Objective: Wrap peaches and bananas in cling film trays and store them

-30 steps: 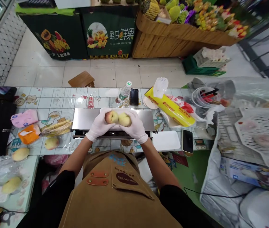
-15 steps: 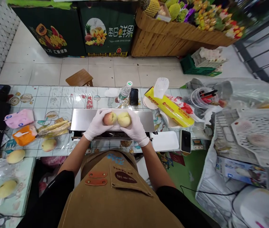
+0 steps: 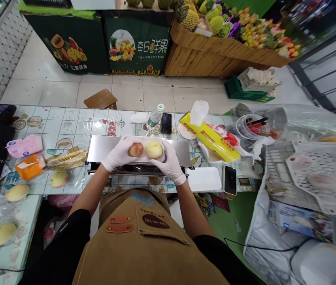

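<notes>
Gloved left hand (image 3: 119, 153) and gloved right hand (image 3: 170, 163) have their fingers curled around a white foam tray (image 3: 148, 159), over a flat stainless-steel plate (image 3: 180, 152). On it, a red-blushed peach (image 3: 135, 149) and a round yellow peach (image 3: 153, 150) sit loose; tip the tray and they could roll right off.

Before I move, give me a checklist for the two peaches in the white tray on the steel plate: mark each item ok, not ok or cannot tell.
1. Gloves on both hands: ok. The left hand and right hand both wear white gloves.
2. Tray held: ok. Both hands are on the white foam tray.
3. Peaches in the tray: ok. The smaller peach and larger peach sit side by side.
4. Tray over the steel plate: ok.
5. Peach skins free of bruises: cannot tell; the hands and image detail hide this.
6. Yellow cling-film box: ok. It lies on the counter beyond the plate.
</notes>
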`<control>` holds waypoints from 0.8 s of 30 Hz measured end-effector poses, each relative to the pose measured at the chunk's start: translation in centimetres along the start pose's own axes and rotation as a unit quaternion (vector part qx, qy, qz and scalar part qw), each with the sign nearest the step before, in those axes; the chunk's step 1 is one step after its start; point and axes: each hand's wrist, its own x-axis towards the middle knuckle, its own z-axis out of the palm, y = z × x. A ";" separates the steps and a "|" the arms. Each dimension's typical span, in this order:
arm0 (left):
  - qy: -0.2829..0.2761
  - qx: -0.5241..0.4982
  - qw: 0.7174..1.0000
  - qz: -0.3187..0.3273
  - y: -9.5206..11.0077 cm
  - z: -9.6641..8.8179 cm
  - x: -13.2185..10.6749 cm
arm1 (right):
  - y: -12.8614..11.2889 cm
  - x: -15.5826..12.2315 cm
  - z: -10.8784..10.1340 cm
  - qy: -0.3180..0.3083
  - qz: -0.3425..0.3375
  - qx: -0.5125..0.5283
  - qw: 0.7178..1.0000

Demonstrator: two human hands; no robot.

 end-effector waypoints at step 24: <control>0.058 0.068 0.927 -0.365 0.3 -1.1 -2.0 | 3.4 1.1 -0.5 -0.015 0.242 0.083 0.967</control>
